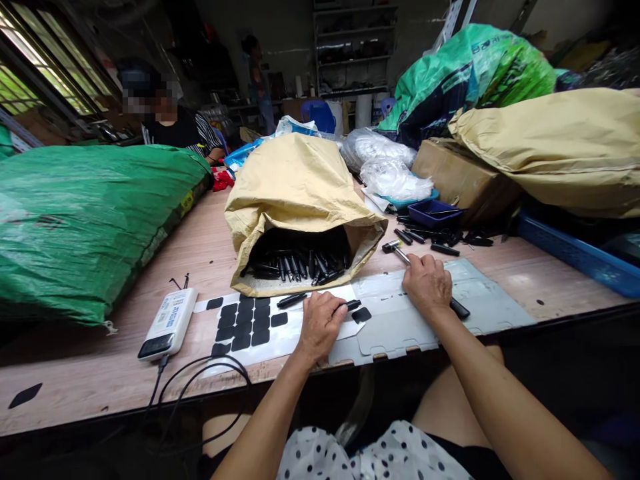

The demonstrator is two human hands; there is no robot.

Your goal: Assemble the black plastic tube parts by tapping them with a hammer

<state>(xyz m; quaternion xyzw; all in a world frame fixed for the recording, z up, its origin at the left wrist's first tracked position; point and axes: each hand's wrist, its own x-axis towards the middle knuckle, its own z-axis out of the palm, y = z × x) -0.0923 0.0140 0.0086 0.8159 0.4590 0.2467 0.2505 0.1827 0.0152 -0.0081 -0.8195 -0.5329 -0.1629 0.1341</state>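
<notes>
My left hand (323, 321) lies on the table with its fingers closed on a slim black pen-like piece (353, 305), whose end sticks out to the right. My right hand (429, 283) grips a hammer (391, 247) by its shaft. The hammer's head points to the far left and its black handle end shows below the palm. Behind my left hand another black pen-like piece (291, 301) rests at the mouth of a tan sack (295, 180), which holds several more. Rounded black patches (243, 323) lie on a white sheet beside my left hand, and a grey board (480, 297) is under the hammer.
A white power bank (169, 325) with a black cable (235, 360) lies at left. A big green sack (90, 220) bulges behind it. Loose black pieces surround a purple tray (434, 214); a blue tray (575, 257) stands far right. A co-worker (175, 130) sits across the table.
</notes>
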